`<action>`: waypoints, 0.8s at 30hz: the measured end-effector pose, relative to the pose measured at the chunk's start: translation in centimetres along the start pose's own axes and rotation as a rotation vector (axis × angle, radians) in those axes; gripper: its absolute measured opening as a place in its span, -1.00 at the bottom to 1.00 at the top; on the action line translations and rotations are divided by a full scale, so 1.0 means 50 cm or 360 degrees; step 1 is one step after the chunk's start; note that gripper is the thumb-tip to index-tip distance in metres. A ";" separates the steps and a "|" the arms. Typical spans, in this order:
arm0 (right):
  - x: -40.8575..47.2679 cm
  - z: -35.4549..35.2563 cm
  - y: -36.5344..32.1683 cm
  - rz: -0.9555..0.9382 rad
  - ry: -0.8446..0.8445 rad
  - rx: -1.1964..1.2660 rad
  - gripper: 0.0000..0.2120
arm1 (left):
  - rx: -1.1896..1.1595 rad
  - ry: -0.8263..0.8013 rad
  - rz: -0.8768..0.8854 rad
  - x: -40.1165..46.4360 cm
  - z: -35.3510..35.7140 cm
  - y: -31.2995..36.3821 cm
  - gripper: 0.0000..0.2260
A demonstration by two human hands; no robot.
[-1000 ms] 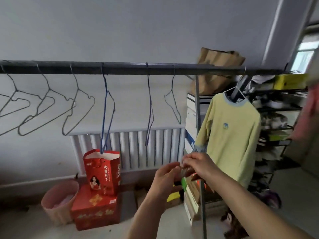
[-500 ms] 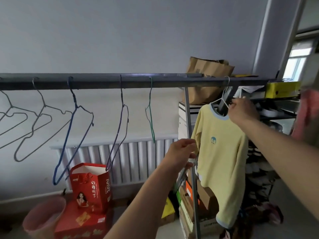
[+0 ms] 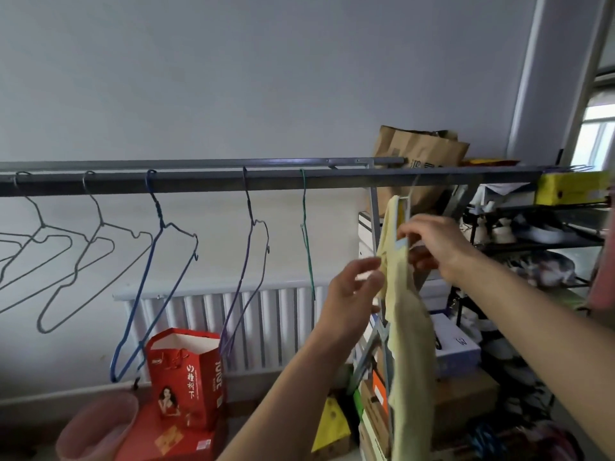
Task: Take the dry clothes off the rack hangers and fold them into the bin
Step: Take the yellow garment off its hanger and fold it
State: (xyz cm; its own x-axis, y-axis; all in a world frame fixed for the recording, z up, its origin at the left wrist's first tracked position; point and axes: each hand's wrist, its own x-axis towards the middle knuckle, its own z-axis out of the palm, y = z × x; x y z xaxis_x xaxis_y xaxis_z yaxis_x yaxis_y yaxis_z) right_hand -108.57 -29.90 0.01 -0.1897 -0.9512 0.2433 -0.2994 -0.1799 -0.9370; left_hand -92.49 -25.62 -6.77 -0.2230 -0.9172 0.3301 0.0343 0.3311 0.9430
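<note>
A pale yellow top [image 3: 407, 327] with a light blue collar hangs edge-on from a white wire hanger [image 3: 406, 201] on the grey rack bar [image 3: 266, 179]. My right hand [image 3: 432, 247] grips the top at its collar, just under the hanger hook. My left hand [image 3: 354, 289] pinches the top's left shoulder fabric, a little lower. Several bare wire hangers [image 3: 156, 261] hang along the bar to the left. A pink bin [image 3: 96, 427] stands on the floor at the lower left.
A red gift bag [image 3: 188, 377] sits on a red box beside the bin, in front of a white radiator [image 3: 266, 324]. Stacked boxes and a cluttered black shelf [image 3: 532, 261] fill the right side behind the rack post. A brown paper bag [image 3: 419, 154] rests on top.
The top has turned from facing me to edge-on. My left hand rose from the rack post to the top's shoulder, and my right hand shifted left to the collar.
</note>
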 end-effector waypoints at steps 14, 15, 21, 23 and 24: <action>-0.111 0.062 0.046 0.0049 -0.0315 -0.0017 -0.74 | 0.0480 -0.0230 -0.0165 0.000 -0.040 0.034 -0.72; -0.115 0.067 0.046 0.0043 -0.0313 -0.0037 -0.75 | 0.0606 -0.0286 -0.0187 -0.002 -0.044 0.039 -0.73; -0.126 0.099 0.058 0.0057 -0.0273 0.0038 -0.78 | 0.1269 -0.0263 0.0070 -0.016 -0.057 0.051 -0.75; -0.126 0.108 0.062 0.0075 -0.0236 0.0049 -0.79 | 0.1373 -0.0241 0.0152 -0.021 -0.059 0.053 -0.77; -0.125 0.111 0.063 0.0088 -0.0212 0.0060 -0.79 | 0.1354 -0.0262 0.0160 -0.024 -0.061 0.054 -0.78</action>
State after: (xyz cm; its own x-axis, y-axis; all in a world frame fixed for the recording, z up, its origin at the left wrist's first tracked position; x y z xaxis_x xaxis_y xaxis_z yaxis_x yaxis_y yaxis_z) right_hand -103.12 -25.90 -5.84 -0.0782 -0.9844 0.1577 -0.2563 -0.1330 -0.9574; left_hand -89.15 -24.33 -4.50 -0.3985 -0.8527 0.3380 -0.6632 0.5224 0.5360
